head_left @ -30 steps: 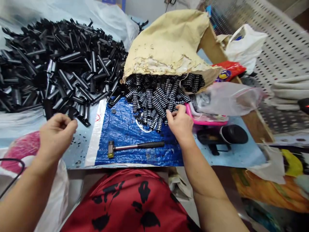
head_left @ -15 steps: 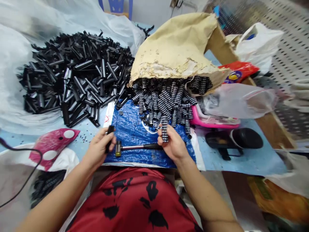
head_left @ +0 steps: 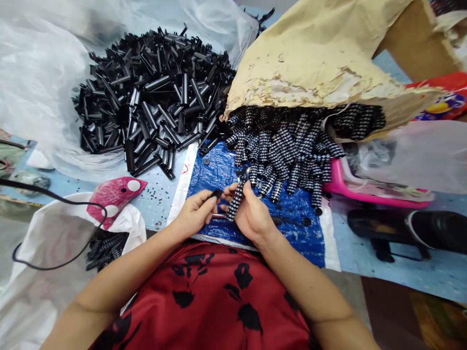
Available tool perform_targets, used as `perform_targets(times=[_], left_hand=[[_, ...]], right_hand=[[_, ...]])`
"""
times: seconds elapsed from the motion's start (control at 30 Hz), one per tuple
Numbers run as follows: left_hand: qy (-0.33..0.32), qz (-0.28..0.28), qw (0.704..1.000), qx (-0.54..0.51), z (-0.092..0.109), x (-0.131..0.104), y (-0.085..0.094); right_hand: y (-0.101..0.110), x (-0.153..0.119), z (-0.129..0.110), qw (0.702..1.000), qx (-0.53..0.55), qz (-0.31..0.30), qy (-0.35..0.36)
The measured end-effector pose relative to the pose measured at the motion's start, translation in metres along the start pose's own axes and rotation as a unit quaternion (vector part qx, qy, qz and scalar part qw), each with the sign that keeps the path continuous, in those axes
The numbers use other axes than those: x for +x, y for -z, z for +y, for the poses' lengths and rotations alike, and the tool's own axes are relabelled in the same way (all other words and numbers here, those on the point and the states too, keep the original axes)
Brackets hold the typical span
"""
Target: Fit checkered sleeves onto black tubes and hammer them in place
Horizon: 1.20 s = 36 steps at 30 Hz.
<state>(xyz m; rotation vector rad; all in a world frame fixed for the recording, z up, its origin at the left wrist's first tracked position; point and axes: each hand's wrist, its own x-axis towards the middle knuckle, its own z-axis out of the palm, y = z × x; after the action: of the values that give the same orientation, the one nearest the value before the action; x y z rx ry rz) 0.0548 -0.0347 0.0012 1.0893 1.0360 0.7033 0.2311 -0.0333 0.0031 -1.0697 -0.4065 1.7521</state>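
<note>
My left hand (head_left: 195,214) pinches a small black plastic piece (head_left: 216,194), most of it hidden by the fingers. In my right hand (head_left: 257,218) is a black ridged cylinder with rows of whitish marks (head_left: 235,201), tilted, its lower end towards me. The two hands are close together over a blue plastic sheet (head_left: 215,170). Beneath them lies a hammer (head_left: 219,216), largely covered by the hands. More ridged cylinders (head_left: 284,150) are heaped just beyond my right hand. A large pile of black plastic pieces (head_left: 156,97) lies at the back left.
A yellowish torn sack (head_left: 310,53) covers the back of the cylinder heap. To the right are a pink-rimmed item (head_left: 361,197) and a dark cylindrical object (head_left: 386,228). At left, a pink pouch (head_left: 116,197) rests by a white bag (head_left: 134,221) holding ridged cylinders, with a black cable (head_left: 58,194) across.
My hands have come together, bringing the black plastic piece beside the ridged cylinder, which now tilts. The view has shifted, so the surroundings appear further right.
</note>
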Motion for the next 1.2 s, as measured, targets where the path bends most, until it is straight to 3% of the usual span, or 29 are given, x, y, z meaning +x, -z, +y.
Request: perform_targets(times=[0.13,0.3,0.5,0.6,0.67,0.7,0.8,0.87,0.93,1.1,1.2], left_hand=[[0.012,0.046,0.998,-0.049,-0.003,0.002,0.005],[-0.013,0.052,0.998,-0.035,0.001,0.004,-0.003],[-0.130,0.080,0.986,0.062,0.008,0.015,-0.028],[-0.149,0.075,0.981,0.098,0.010,0.017,-0.030],[-0.132,0.079,0.984,0.086,0.011,0.013,-0.025],[-0.118,0.078,0.987,0.071,0.012,0.010,-0.022],[-0.076,0.062,0.995,0.028,0.015,0.001,-0.014],[-0.060,0.050,0.997,0.016,0.017,-0.002,-0.012],[-0.046,0.053,0.997,-0.003,0.018,-0.003,-0.014],[-0.043,0.125,0.991,-0.012,0.017,-0.002,-0.025],[-0.060,0.120,0.991,-0.016,0.015,-0.001,-0.029]], right_hand=[[-0.005,-0.001,0.002,0.999,0.029,0.013,-0.042],[-0.001,-0.002,0.002,1.000,-0.014,-0.004,0.018],[-0.011,0.002,0.009,0.993,-0.004,0.063,0.100],[-0.005,0.004,0.011,0.980,-0.107,0.025,0.167],[0.009,0.003,0.009,0.938,-0.236,-0.035,0.250],[0.017,0.002,0.006,0.899,-0.312,-0.071,0.299],[0.036,0.000,-0.002,0.725,-0.502,-0.160,0.444],[0.040,-0.001,-0.007,0.645,-0.553,-0.178,0.497],[0.038,-0.003,-0.009,0.618,-0.563,-0.165,0.523],[0.030,-0.013,-0.003,0.574,-0.595,-0.115,0.552],[0.028,-0.015,0.002,0.546,-0.606,-0.084,0.572]])
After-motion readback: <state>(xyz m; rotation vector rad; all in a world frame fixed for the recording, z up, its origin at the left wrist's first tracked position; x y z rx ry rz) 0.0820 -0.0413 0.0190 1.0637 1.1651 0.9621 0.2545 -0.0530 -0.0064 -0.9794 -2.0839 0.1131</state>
